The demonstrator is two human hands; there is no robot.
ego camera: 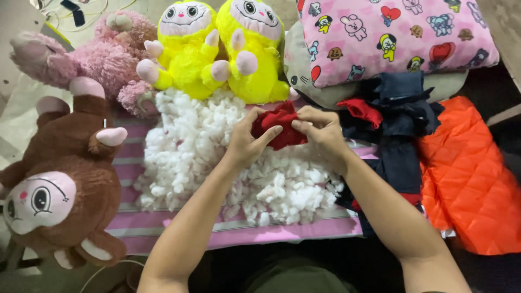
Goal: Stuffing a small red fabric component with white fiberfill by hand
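Both my hands hold a small red fabric piece (pixel 278 122) above a heap of white stuffing fluff (pixel 211 157). My left hand (pixel 247 142) grips its left side, thumb on top. My right hand (pixel 321 130) pinches the right side, fingers curled into the cloth. The fluff lies on a pink striped cloth (pixel 135 225). Part of the red piece is hidden behind my fingers.
A brown plush monkey (pixel 65 184) lies at the left, a pink plush (pixel 92 57) behind it, two yellow plush toys (pixel 220 46) at the back. A pink patterned pillow (pixel 391 35), dark blue and red fabric scraps (pixel 399 125) and orange quilted fabric (pixel 469 179) sit at the right.
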